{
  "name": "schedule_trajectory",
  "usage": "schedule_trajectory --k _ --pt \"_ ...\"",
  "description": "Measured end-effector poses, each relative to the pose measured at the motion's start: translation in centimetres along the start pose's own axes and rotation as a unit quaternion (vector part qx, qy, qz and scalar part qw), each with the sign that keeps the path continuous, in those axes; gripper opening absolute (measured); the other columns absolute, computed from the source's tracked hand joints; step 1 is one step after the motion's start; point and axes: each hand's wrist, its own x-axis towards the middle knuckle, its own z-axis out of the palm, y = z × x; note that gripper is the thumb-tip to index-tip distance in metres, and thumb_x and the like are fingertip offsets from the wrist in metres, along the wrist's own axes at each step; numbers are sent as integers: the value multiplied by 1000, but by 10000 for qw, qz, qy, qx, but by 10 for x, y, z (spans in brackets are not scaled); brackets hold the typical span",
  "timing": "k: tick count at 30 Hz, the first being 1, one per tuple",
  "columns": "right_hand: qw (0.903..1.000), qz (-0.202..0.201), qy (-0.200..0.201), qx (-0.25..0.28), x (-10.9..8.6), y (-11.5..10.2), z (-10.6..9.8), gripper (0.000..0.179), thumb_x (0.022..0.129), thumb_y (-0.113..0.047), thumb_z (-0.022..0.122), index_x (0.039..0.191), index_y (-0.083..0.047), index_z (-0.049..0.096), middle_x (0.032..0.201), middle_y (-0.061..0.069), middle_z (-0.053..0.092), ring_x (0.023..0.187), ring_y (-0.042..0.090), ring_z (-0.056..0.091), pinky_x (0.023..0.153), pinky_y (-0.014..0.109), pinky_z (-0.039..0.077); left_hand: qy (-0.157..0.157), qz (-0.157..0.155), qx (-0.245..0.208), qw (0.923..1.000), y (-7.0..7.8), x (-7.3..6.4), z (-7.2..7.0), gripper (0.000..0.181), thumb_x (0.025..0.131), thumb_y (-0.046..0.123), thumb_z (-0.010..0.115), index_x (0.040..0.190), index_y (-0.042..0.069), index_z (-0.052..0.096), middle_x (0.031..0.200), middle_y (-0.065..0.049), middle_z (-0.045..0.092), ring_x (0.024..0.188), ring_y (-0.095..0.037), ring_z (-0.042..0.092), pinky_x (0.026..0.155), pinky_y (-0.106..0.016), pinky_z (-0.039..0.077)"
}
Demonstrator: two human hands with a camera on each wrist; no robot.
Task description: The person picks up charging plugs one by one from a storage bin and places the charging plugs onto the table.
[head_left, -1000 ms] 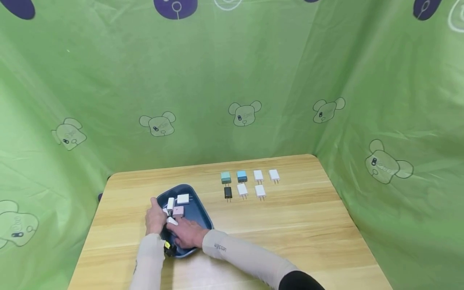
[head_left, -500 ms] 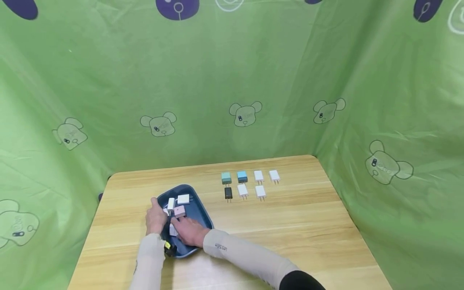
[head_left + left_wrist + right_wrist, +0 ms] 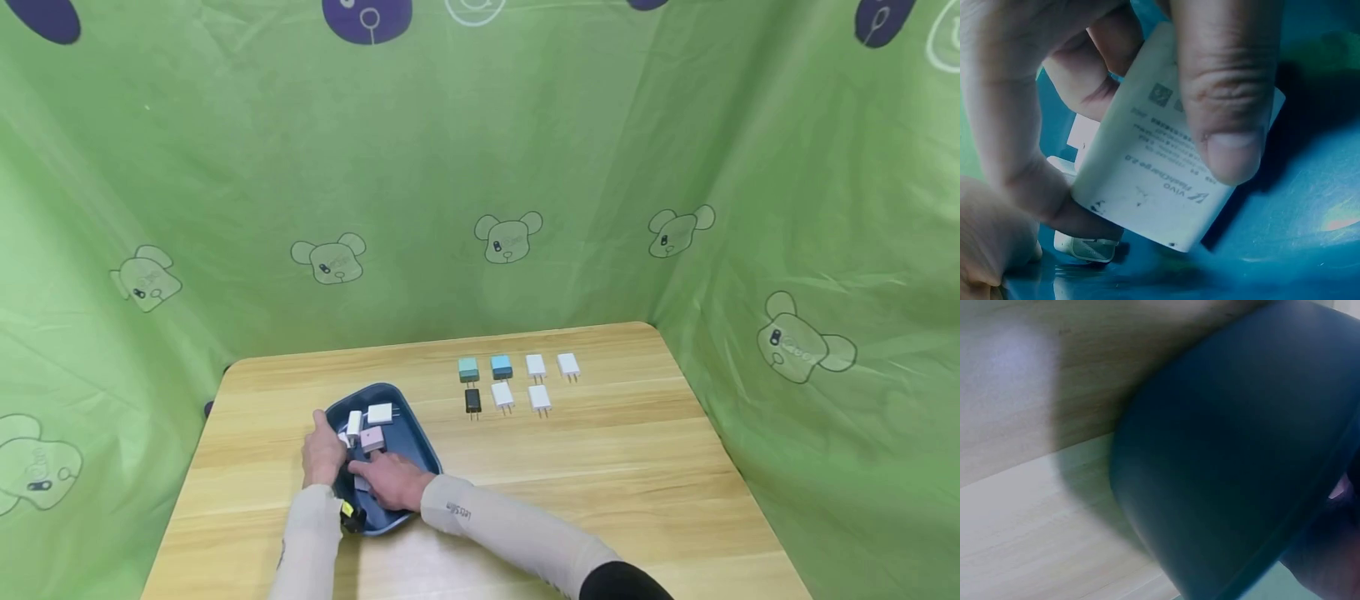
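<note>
My right hand (image 3: 392,481) reaches into a dark blue tray (image 3: 420,442), pinching a white charger plug (image 3: 1141,156) between thumb and fingers. In the left wrist view its printed face, with "vivo FlashCharge 2.0", turns toward the camera, while the hand mostly covers it from above. At the tray's left side my left hand (image 3: 322,452) grips the rim, its thumb on the inner side. Inside the tray lie a pink charger (image 3: 372,439), a white one (image 3: 354,425) standing beside it, and another white one (image 3: 380,413) toward the back.
Beyond the tray to the right, chargers sit in two rows on the wooden table, among them a green one (image 3: 468,369), a blue one (image 3: 501,367), a black one (image 3: 472,401) and several white ones (image 3: 539,398). Green curtain (image 3: 420,292) surrounds the table.
In the tray, the right hand has shifted slightly and turned the white charger, which now shows less beneath the fingers. The pink charger has nudged a little right. The left hand stays at the rim.
</note>
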Motion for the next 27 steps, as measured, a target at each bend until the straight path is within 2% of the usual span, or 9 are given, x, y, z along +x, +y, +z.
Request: schedule_trajectory --k 4,11,20,27 --pt "9998 116 -82 100 0 1 0 53 98 -19 63 143 -41 49 122 1 64 88 10 58 75 25 54 -27 -13 -32 10000 0 -1 0 44 96 2 49 135 2 28 118 -45 58 102 -56 64 84 -61 56" --pt "9993 240 -105 269 1 4 0 51 98 -18 63 141 -41 50 115 0 63 83 9 55 69 23 50 42 58 -2 10000 -2 0 0 43 95 2 50 133 1 28 113 -45 59 98 -56 65 80 -60 55" --pt "9986 288 -139 414 -1 5 -4 50 96 -15 64 138 -39 52 112 -1 63 84 10 55 73 25 52 70 83 -18 9999 -2 0 0 43 96 3 49 133 1 29 113 -44 59 97 -55 65 78 -59 55" --pt "9991 249 -115 332 -2 8 -7 49 96 -16 65 140 -36 53 120 0 66 97 9 61 84 27 56 -43 -17 -74 10000 -3 0 0 44 97 3 48 136 2 28 114 -42 60 92 -49 66 72 -54 55"
